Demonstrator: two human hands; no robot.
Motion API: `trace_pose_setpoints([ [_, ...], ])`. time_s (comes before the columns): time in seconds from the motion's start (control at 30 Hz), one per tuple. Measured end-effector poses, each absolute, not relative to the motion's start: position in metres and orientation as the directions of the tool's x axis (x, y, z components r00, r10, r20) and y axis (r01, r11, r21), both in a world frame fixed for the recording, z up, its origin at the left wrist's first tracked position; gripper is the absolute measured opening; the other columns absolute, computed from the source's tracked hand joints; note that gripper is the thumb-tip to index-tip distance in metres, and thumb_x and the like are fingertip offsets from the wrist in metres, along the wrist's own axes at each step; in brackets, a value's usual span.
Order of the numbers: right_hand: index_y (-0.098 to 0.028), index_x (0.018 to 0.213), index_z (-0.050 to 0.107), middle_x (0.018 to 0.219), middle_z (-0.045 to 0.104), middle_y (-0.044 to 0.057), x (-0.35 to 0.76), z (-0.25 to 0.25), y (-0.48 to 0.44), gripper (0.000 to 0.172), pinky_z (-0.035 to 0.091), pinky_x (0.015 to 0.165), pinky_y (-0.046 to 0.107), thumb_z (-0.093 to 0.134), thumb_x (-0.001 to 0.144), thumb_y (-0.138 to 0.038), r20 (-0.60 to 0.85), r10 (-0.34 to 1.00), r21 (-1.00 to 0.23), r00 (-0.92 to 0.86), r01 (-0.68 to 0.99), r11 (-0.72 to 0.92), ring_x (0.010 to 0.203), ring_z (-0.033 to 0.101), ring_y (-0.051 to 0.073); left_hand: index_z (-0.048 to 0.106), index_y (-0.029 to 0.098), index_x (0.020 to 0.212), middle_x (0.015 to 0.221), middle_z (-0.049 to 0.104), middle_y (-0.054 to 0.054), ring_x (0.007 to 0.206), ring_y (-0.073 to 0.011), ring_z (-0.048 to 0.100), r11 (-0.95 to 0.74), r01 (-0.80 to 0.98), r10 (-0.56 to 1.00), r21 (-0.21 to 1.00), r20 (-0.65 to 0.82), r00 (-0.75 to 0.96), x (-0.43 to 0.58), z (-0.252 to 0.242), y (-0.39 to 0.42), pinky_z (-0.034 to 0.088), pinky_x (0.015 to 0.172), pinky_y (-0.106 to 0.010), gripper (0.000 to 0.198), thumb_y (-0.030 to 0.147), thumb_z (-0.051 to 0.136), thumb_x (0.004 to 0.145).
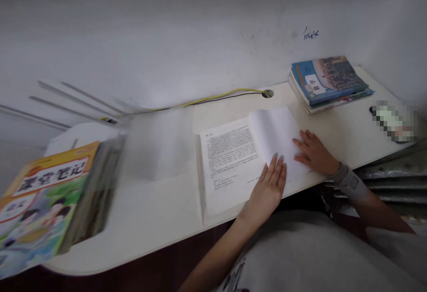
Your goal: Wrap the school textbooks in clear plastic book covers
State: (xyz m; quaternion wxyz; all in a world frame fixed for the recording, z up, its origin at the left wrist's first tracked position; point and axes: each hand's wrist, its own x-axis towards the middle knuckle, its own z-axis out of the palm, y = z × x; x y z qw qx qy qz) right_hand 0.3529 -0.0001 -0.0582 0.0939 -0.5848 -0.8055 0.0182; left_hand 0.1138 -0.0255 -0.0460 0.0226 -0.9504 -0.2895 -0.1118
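An open book (pixel 230 158) lies on the white desk (pixel 160 207) in front of me. Its left page is full of small print, while the right page looks blank and bulges up near the spine. My left hand (pixel 270 185) rests flat on the lower part of the book close to the spine, fingers stretched forward. On the right page's outer side lies my right hand (pixel 313 154), its fingers spread and pointing left. A grey band (pixel 348 181) goes round my right wrist. Neither hand holds anything.
At the left stands a stack of books with a yellow cover (pixel 50 203), partly blurred. A pile of books with a blue top cover (pixel 327 81) sits at the back right, near a pixelated phone-like object (pixel 393 121). A yellow cable (pixel 213 97) runs along the wall into a desk hole.
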Motion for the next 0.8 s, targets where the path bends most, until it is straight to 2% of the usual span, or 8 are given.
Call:
trace_pose_setpoints([
  [0.17, -0.016, 0.138, 0.046, 0.148, 0.035, 0.022, 0.354, -0.058, 0.0, 0.061, 0.029, 0.106, 0.056, 0.042, 0.091, -0.054, 0.131, 0.946, -0.141, -0.297, 0.939, 0.314, 0.14, 0.026, 0.035, 0.042, 0.004, 0.135, 0.148, 0.033, -0.021, 0.142, -0.0293, 0.008, -0.854, 0.514, 0.517, 0.077, 0.227, 0.825, 0.118, -0.044, -0.025, 0.036, 0.109, -0.049, 0.042, 0.009, 0.034, 0.094],
  [0.3, -0.013, 0.137, 0.047, 0.148, 0.034, 0.022, 0.355, -0.056, -0.001, 0.059, 0.03, 0.106, 0.053, 0.042, 0.092, -0.051, 0.128, 0.945, -0.123, -0.3, 0.941, 0.315, 0.14, 0.026, 0.034, 0.032, 0.013, 0.144, 0.152, 0.027, -0.017, 0.143, -0.029, 0.008, -0.825, 0.546, 0.565, 0.147, 0.252, 0.785, 0.1, -0.041, -0.017, 0.027, 0.112, -0.054, 0.054, 0.035, 0.041, 0.095],
  [0.4, -0.014, 0.138, 0.045, 0.151, 0.032, 0.018, 0.35, -0.049, -0.004, 0.055, 0.027, 0.108, 0.054, 0.041, 0.093, -0.047, 0.164, 0.924, -0.086, -0.346, 0.928, 0.363, 0.141, 0.023, 0.031, 0.02, 0.022, 0.15, 0.155, 0.022, -0.015, 0.144, -0.0315, 0.007, -0.616, 0.753, 0.783, 0.232, 0.29, 0.551, 0.065, -0.047, -0.008, 0.019, 0.113, -0.06, 0.064, 0.041, 0.044, 0.094],
  [0.47, -0.016, 0.14, 0.042, 0.151, 0.035, 0.014, 0.345, -0.042, -0.004, 0.053, 0.023, 0.111, 0.053, 0.038, 0.095, -0.044, 0.183, 0.879, -0.062, -0.44, 0.887, 0.457, 0.142, 0.023, 0.027, 0.014, 0.023, 0.151, 0.156, 0.02, -0.015, 0.144, -0.0318, 0.01, -0.436, 0.837, 0.889, 0.331, 0.301, 0.345, 0.04, -0.054, -0.002, 0.02, 0.112, -0.059, 0.064, 0.037, 0.041, 0.095],
  [0.6, -0.014, 0.139, 0.042, 0.145, 0.045, 0.011, 0.334, -0.034, 0.001, 0.05, 0.022, 0.112, 0.05, 0.037, 0.097, -0.04, 0.169, 0.784, -0.033, -0.597, 0.792, 0.61, 0.14, 0.029, 0.025, 0.017, 0.02, 0.15, 0.155, 0.022, -0.015, 0.143, -0.0282, 0.019, -0.289, 0.808, 0.949, 0.514, 0.266, 0.17, 0.005, -0.064, 0.002, 0.028, 0.112, -0.051, 0.062, 0.039, 0.038, 0.095],
  [0.67, -0.012, 0.137, 0.045, 0.141, 0.049, 0.012, 0.331, -0.035, 0.003, 0.049, 0.023, 0.111, 0.051, 0.039, 0.096, -0.04, 0.157, 0.771, -0.017, -0.617, 0.779, 0.627, 0.137, 0.034, 0.026, 0.021, 0.018, 0.149, 0.154, 0.025, -0.016, 0.142, -0.0269, 0.022, -0.233, 0.786, 0.965, 0.572, 0.237, 0.114, -0.002, -0.064, 0.001, 0.029, 0.113, -0.049, 0.06, 0.04, 0.037, 0.096],
  [0.8, -0.01, 0.134, 0.047, 0.136, 0.053, 0.015, 0.331, -0.037, 0.001, 0.052, 0.026, 0.109, 0.053, 0.046, 0.093, -0.042, 0.158, 0.784, 0.015, -0.6, 0.795, 0.606, 0.133, 0.04, 0.029, 0.029, 0.017, 0.147, 0.148, 0.037, -0.016, 0.136, -0.0282, 0.037, -0.145, 0.748, 0.981, 0.648, 0.194, 0.022, -0.007, -0.059, -0.001, 0.033, 0.111, -0.051, 0.058, 0.041, 0.038, 0.095],
])
